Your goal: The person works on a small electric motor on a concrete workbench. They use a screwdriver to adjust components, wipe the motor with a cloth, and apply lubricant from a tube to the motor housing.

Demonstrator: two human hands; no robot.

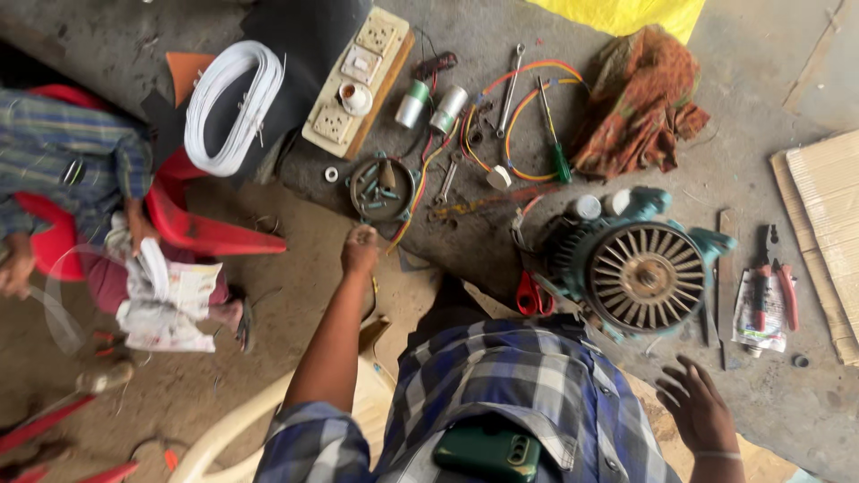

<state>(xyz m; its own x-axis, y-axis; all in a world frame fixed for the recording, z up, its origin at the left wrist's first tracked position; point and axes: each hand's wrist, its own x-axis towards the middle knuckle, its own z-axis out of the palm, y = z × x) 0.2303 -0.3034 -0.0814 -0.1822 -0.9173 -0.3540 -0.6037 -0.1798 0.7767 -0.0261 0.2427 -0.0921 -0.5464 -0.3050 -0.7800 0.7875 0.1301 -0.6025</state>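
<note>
Found one teal motor (640, 273) on the concrete floor, fan end up. Counted two hands. Saw the left hand (361, 249) stretched out well left of the motor, fingers curled into a loose fist; could not tell whether anything sat inside the fist. Placed it just below one round dish (382, 190) of bolts, near but not clearly touching. Saw the right hand (698, 411) below the motor and slightly right, fingers spread and released, grasping nothing, apart from the motor's housing.

Counted, up and left of the motor: two silver capacitors (429, 105) side by side, two spanners (510, 85), one green-handled screwdriver (555, 148), one loop of red and yellow wires (523, 98). Farther left of the motor, noted one switchboard (358, 80) and one white cable coil (233, 107). Above the motor, spotted one crumpled cloth (640, 103). Right of the motor, counted two red-handled pliers (774, 286) on a packet, then one cardboard sheet (828, 224). Far left of the motor, made out one other person's hand (139, 231) at a newspaper (165, 300).
</note>
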